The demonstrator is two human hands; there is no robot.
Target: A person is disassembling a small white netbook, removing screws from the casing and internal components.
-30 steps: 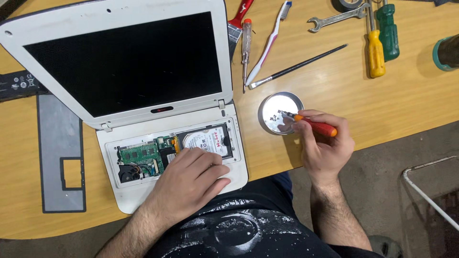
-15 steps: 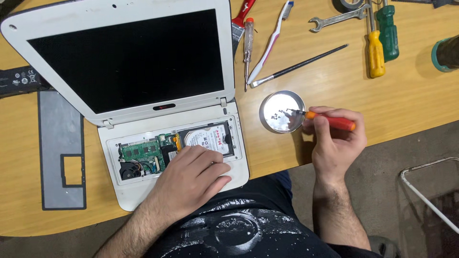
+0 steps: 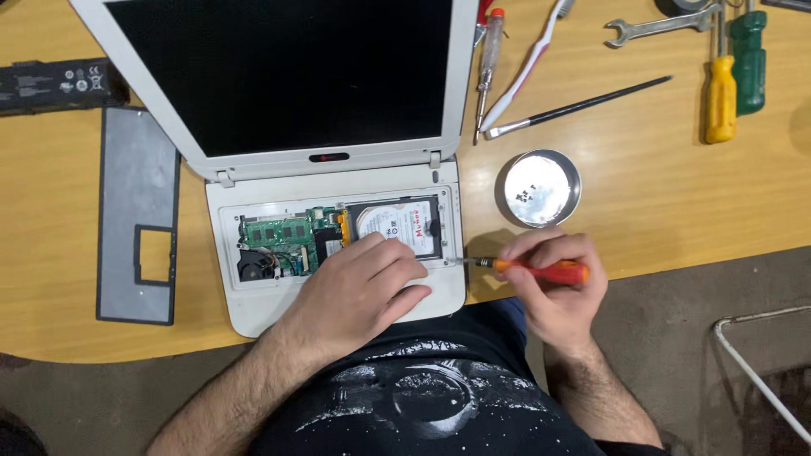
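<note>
The person wears a black T-shirt (image 3: 422,397) with a worn silver-grey print on the chest: a round emblem at the middle, with pale streaks fanning out from it toward 9 and 3 o'clock. The sleeves are short, so both forearms are bare and hairy from the elbow down. The left hand (image 3: 359,295) and the right hand (image 3: 553,295) are bare, without gloves, rings or a watch. A strip of blue fabric (image 3: 507,317) shows at 1 o'clock from the emblem.

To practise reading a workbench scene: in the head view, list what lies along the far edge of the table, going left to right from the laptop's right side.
Tester screwdriver → toothbrush → thin paintbrush → spanner → yellow-handled screwdriver → green-handled screwdriver.
</note>
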